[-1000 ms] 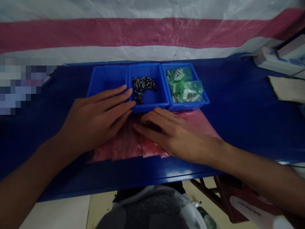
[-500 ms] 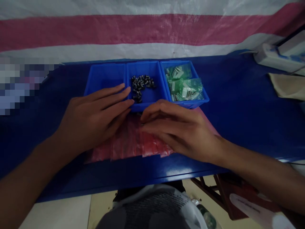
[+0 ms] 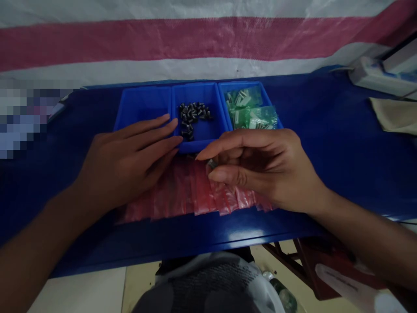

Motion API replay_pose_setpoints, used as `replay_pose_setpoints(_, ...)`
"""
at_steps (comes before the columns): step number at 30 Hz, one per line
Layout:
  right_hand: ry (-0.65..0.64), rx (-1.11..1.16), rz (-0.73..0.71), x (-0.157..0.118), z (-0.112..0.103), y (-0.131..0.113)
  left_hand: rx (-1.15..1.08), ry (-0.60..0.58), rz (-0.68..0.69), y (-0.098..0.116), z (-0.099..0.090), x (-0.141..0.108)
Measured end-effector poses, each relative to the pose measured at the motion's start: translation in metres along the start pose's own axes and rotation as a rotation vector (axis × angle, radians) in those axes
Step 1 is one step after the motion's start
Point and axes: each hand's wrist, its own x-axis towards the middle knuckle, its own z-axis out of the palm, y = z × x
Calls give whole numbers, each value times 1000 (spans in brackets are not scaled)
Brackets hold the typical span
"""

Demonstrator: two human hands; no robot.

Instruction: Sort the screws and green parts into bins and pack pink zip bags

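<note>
My right hand (image 3: pixel 260 167) is raised over the pink plastic bags (image 3: pixel 182 191), with thumb and fingers pinching a small metal fastener (image 3: pixel 211 164). My left hand (image 3: pixel 127 163) lies flat and holds nothing. Its fingertips reach over the front of the left blue bin (image 3: pixel 143 100) and up to the middle blue bin (image 3: pixel 195 91). That middle bin holds a loose pile of dark metal fasteners (image 3: pixel 192 117). Green plastic packets (image 3: pixel 250 108) fill the right blue bin (image 3: pixel 254 89), partly hidden behind my right hand.
The bins and bags lie on a blue table top (image 3: pixel 325 139). A white plastic device (image 3: pixel 374 76) and a beige cloth (image 3: pixel 395 115) are at the right. A striped tarp (image 3: pixel 163 43) hangs behind, and a red-brown wooden frame (image 3: pixel 309 265) shows below the table edge.
My right hand has lifted off the bags and moved right, now pinching a small metal fastener. More of the pink bags shows. My left hand has barely moved.
</note>
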Motion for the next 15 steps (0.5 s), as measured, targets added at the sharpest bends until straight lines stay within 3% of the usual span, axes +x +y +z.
replay_pose_setpoints(9,11,7,-74,-2,-1,-3,-15,-13,-13,1,-1,-1)
replay_pose_setpoints(15,25,7,-16,-2,-2,-4,9,17,5,1,1,0)
